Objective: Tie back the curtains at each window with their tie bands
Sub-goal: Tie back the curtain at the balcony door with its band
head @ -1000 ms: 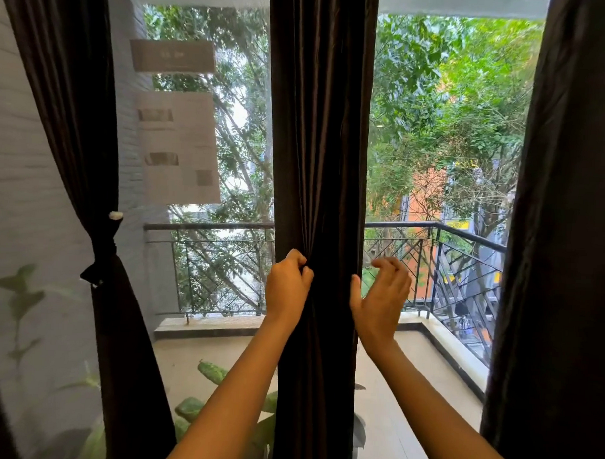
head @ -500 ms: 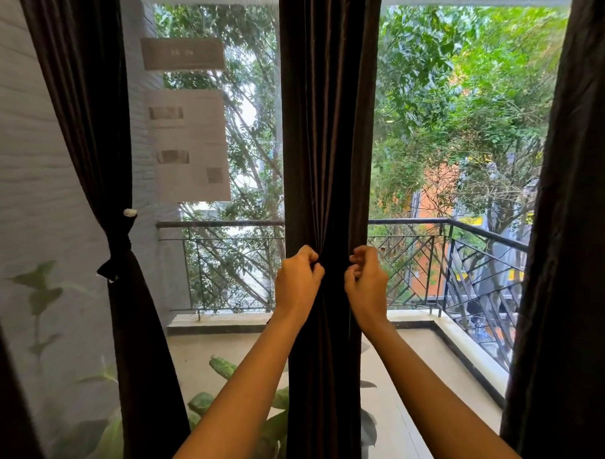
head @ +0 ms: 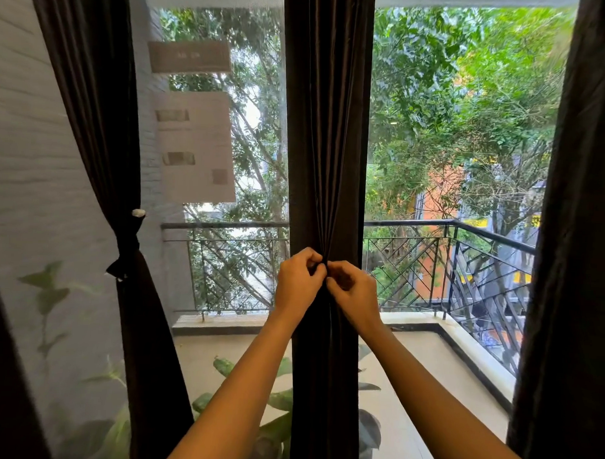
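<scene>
A dark brown curtain (head: pixel 327 127) hangs down the middle of the window, gathered into a narrow bunch at waist height. My left hand (head: pixel 297 284) and my right hand (head: pixel 355 293) meet at the front of that bunch, fingers curled and pinching something dark there; whether it is a tie band or curtain fabric is hidden by the fingers. At the left, another dark curtain (head: pixel 93 101) is cinched by a dark tie band (head: pixel 127 247) under a small white hook (head: pixel 138 212). A third dark curtain (head: pixel 582 239) hangs loose at the right edge.
Behind the glass are a balcony with a black metal railing (head: pixel 448 227), a tiled floor and leafy potted plants (head: pixel 274 400). Papers (head: pixel 194 146) are stuck to the left pane. A sheer white panel (head: pixel 38 185) covers the far left.
My right hand went from open beside the curtain to curled and moved left; both hands now touch at the front of the gathered middle curtain, which is bunched tighter.
</scene>
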A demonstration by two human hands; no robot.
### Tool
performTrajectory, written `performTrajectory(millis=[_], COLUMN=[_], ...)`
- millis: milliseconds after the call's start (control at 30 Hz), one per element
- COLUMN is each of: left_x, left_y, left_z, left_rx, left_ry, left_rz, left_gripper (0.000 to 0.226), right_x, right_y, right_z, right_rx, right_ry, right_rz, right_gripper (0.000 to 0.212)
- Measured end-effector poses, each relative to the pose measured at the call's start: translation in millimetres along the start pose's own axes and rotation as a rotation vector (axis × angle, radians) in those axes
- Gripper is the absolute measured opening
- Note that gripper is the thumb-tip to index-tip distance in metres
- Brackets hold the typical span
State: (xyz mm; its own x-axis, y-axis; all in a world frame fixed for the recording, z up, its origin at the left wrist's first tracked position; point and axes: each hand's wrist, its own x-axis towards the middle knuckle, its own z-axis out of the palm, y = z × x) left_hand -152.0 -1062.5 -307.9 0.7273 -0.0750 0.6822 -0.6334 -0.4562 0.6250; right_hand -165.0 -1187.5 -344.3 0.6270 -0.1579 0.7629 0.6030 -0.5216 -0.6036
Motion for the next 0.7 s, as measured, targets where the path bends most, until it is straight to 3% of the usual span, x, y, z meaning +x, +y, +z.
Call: performTrajectory(millis=[367,533,700], left_x=[4,10,13], left_y=[1,-4,-8], left_z=[-2,-3,-8], left_rx=[-0.028,-0.233,-0.405], left_ry=[-0.021,-0.121,-0.254], left_rz=[-0.007,-0.158,-0.246], left_gripper=[0.006,0.025,0.033], right_x=[0,-3,-9], right_y=[0,6,8], right_z=[-3,-7,-5], right_rx=[-0.091,-0.072,-0.027], right_ry=[0.022,-0.102,-0.095], right_rz=[-0.065,-0.116,-0.074], right_gripper=[0.032,0.050,0.055])
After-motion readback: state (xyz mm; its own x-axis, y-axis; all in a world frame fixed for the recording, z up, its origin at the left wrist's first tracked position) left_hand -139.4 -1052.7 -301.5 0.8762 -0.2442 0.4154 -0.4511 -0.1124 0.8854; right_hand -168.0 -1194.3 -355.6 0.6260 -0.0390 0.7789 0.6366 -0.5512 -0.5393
